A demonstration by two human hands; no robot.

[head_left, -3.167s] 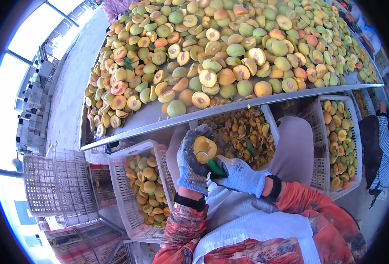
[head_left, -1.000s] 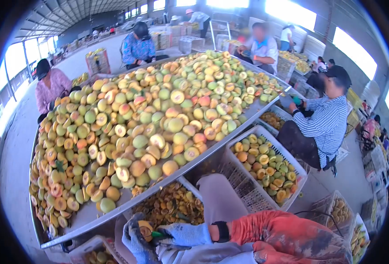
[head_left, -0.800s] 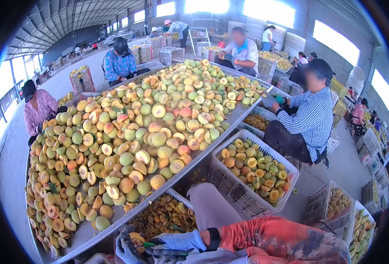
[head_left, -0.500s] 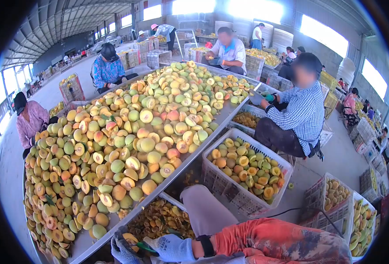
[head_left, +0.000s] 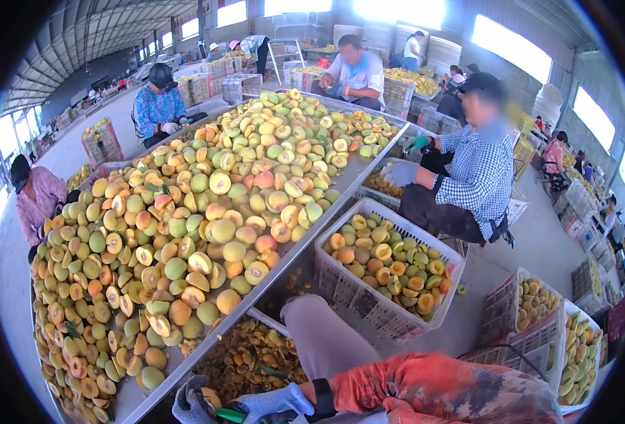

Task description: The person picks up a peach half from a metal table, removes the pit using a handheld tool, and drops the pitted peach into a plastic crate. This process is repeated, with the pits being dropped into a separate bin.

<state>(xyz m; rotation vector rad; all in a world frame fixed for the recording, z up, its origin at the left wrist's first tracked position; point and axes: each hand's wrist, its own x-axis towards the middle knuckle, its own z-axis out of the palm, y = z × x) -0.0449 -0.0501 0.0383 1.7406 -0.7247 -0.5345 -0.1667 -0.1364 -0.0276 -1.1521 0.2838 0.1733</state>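
Observation:
My left hand (head_left: 191,401), in a grey-blue glove, is closed around a cut peach half (head_left: 211,398) at the bottom of the view. Beside it, my right hand (head_left: 274,404), in a light blue glove with a black wrist strap, grips a green-handled tool (head_left: 230,414); its working end is too small to make out. Both hands are close together, below a crate of pits and scraps (head_left: 256,355). A heap of halved and whole peaches (head_left: 185,240) covers the metal table (head_left: 256,291) at the left.
A white crate of peach halves (head_left: 390,272) stands right of the table. Across from it sits a co-worker in a checked shirt (head_left: 478,177); others sit at the far and left edges. More crates (head_left: 531,336) stand at the lower right. My knee (head_left: 319,325) is between.
The whole view has shifted slightly. My hands are lower in the frame, still close together. The checked-shirt co-worker's gloved hands have moved apart and away from the table edge.

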